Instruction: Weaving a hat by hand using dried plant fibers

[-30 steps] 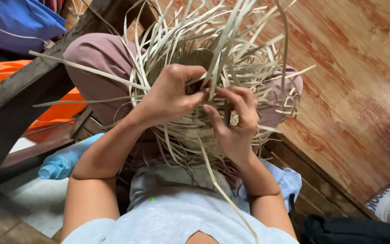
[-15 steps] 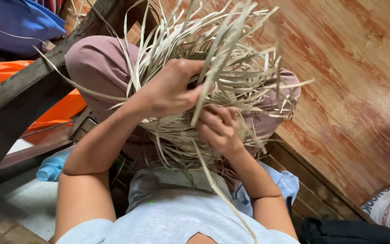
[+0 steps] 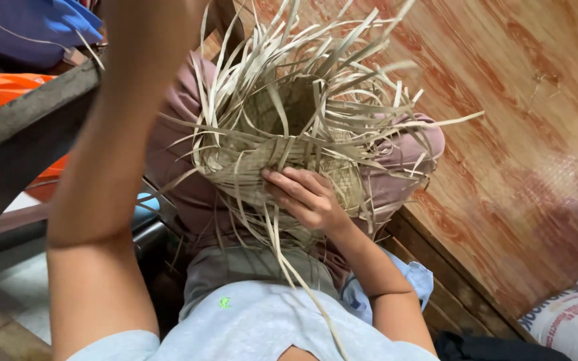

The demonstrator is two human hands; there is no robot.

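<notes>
Woven basket: a half-made basket of pale flat strips [image 3: 289,127] sits on the person's lap, mouth up, with loose strip ends fanning out from its rim towards 12, 2 and 3 o'clock.
Right hand: the right hand [image 3: 306,195] lies at 6 o'clock of the basket, below its woven wall, fingers [image 3: 287,189] curled and pressed against the near lower edge, holding it from underneath.
Left hand: the left forearm [image 3: 112,134] rises at 9 o'clock of the basket and runs out past the top edge; the hand itself is out of view, so its grip cannot be told.
Loose strip: one long strip [image 3: 302,281] hangs from the basket's underside past the right wrist towards 6 o'clock, over the grey shirt [image 3: 249,321].
Lap: mauve trousers [image 3: 403,160] show under the basket at 3 and 9 o'clock.
Floor: reddish wood-patterned floor [image 3: 516,120] lies at 2 o'clock.
Corner: a white sack [image 3: 570,321] rests at 5 o'clock, well apart.
</notes>
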